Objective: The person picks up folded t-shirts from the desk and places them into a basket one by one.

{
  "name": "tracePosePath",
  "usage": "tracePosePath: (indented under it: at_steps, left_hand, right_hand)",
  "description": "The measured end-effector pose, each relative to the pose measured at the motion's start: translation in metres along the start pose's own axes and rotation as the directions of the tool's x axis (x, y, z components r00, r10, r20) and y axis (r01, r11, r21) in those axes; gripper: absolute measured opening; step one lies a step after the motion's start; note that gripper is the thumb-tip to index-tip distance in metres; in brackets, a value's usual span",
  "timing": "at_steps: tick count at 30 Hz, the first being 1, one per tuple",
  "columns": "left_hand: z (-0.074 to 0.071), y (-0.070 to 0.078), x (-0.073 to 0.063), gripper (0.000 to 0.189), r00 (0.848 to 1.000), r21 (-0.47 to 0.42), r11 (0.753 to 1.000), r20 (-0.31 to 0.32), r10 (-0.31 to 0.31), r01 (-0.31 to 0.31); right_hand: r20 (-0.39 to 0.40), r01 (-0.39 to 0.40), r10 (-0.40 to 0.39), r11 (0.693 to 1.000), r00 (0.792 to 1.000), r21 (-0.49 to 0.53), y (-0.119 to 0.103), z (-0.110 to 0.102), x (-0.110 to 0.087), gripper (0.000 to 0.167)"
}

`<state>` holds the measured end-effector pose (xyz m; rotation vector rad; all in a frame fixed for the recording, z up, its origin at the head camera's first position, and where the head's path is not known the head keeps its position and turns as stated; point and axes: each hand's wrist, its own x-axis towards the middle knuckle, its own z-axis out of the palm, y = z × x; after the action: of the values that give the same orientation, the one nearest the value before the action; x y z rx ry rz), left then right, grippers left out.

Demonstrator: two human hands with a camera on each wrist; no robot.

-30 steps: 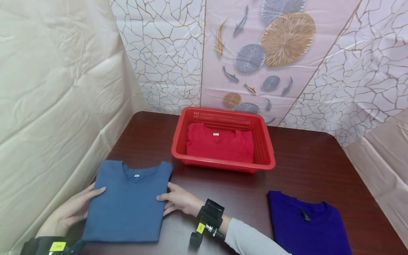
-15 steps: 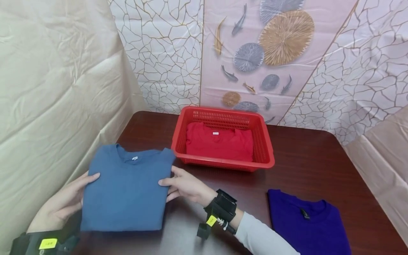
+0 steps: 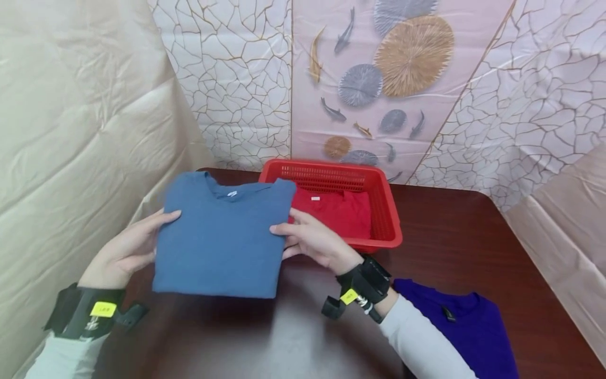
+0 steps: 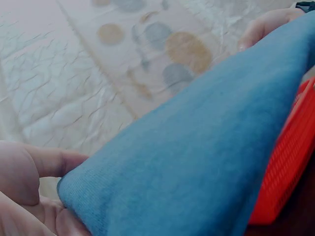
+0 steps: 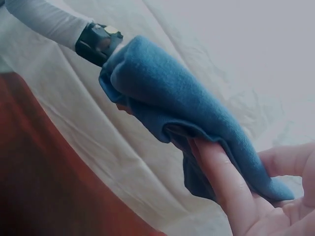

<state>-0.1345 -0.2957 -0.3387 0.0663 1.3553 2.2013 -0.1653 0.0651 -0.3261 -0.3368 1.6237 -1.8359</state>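
A folded blue T-shirt (image 3: 220,239) hangs in the air between both hands, its neckline toward the back. My left hand (image 3: 125,250) grips its left edge, thumb on top and fingers beneath. At the opposite edge my right hand (image 3: 314,237) pinches the cloth the same way; in the right wrist view its fingers (image 5: 224,179) reach under the folded layers. The shirt's far right corner overlaps the red basket (image 3: 388,210) in the head view and hides part of it. Inside that basket lies a folded red T-shirt (image 3: 343,216).
A folded purple T-shirt (image 3: 466,321) lies at the front right of the dark wooden table (image 3: 445,231), partly behind the right forearm. Beige cloth (image 3: 85,137) hangs along the left side, and a patterned curtain (image 3: 241,79) stands behind the table.
Both hands have lifted the blue T-shirt off the table, carrying it away from the front edge and rightward toward the basket. The red and purple T-shirts stay where they were.
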Motion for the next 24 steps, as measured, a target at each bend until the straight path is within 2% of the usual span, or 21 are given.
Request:
tracePosePath:
  at_steps: [2, 4, 12, 14, 20, 24]
  left_hand:
    - [0.014, 0.007, 0.015, 0.044, 1.0, 0.02, 1.0, -0.027, -0.01, 0.01]
    - [0.026, 0.012, 0.03, 0.05, 1.0, 0.041, 0.999, -0.025, -0.01, 0.011]
    - [0.069, 0.023, 0.094, 0.047, 0.999, 0.057, 0.998, -0.028, -0.023, 0.024]
    - [0.077, 0.024, 0.11, 0.048, 0.999, 0.055, 0.998, -0.038, -0.026, 0.028]
    - [0.099, 0.024, 0.162, 0.037, 0.998, 0.023, 0.999, -0.044, -0.039, 0.04]
    - [0.109, 0.017, 0.192, 0.051, 0.996, 0.043, 0.996, -0.063, -0.069, 0.072]
  right_hand:
    - [-0.024, 0.006, -0.006, 1.0, 1.0, -0.006, -0.008, -0.012, -0.005, 0.055]
    - [-0.04, 0.007, -0.008, 1.0, 0.999, -0.015, -0.015, -0.026, -0.01, 0.054]
    - [-0.082, 0.005, -0.007, 1.0, 0.997, -0.022, -0.042, -0.079, -0.032, 0.054]
    - [-0.108, 0.0, -0.002, 1.0, 0.994, -0.022, -0.047, -0.092, -0.035, 0.053]
    - [-0.204, -0.027, 0.012, 0.997, 0.979, -0.068, -0.055, -0.132, -0.039, 0.057]
    - [-0.268, -0.062, 0.028, 0.991, 0.963, -0.118, -0.053, -0.154, -0.037, 0.064]
